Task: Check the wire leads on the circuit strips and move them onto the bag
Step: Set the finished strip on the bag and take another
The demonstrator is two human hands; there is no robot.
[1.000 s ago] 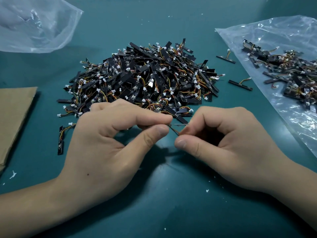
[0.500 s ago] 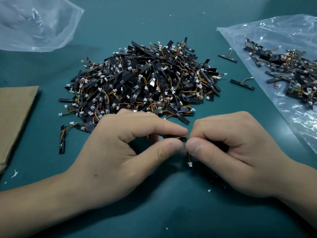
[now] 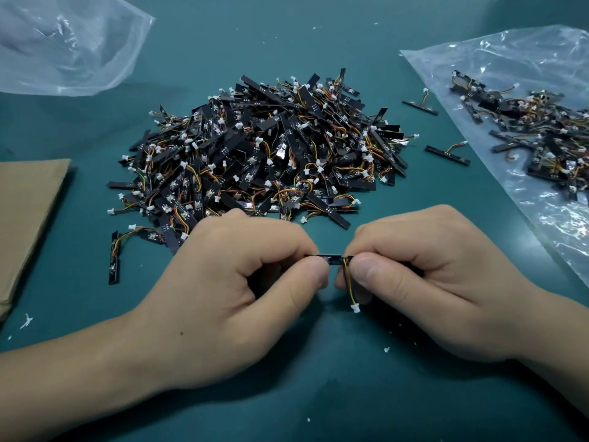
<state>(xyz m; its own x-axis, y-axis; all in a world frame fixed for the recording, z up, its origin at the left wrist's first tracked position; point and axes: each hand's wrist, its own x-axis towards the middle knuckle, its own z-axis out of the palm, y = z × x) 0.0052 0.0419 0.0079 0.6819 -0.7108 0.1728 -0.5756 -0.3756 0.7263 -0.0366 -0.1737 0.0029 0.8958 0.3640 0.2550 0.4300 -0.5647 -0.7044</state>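
Teal mat (image 3: 318, 397): L hand (image 3: 229, 291), R hand (image 3: 430, 282) pinch strip (image 3: 334, 259).

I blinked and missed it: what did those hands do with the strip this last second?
The left hand and right hand drew slightly apart, baring more of the circuit strip they pinch; its wire lead, hidden a second ago, now dangles with its white connector. The pile and the bag stayed put.

A dark teal matte surface (image 3: 318, 33) fills the frame. A crumpled clear plastic bag (image 3: 63, 46) lies in the upper left corner. A flat brown cardboard sheet (image 3: 25, 218) sits at the left edge. Small white scraps (image 3: 26, 321) dot the surface at lower left and lower centre.
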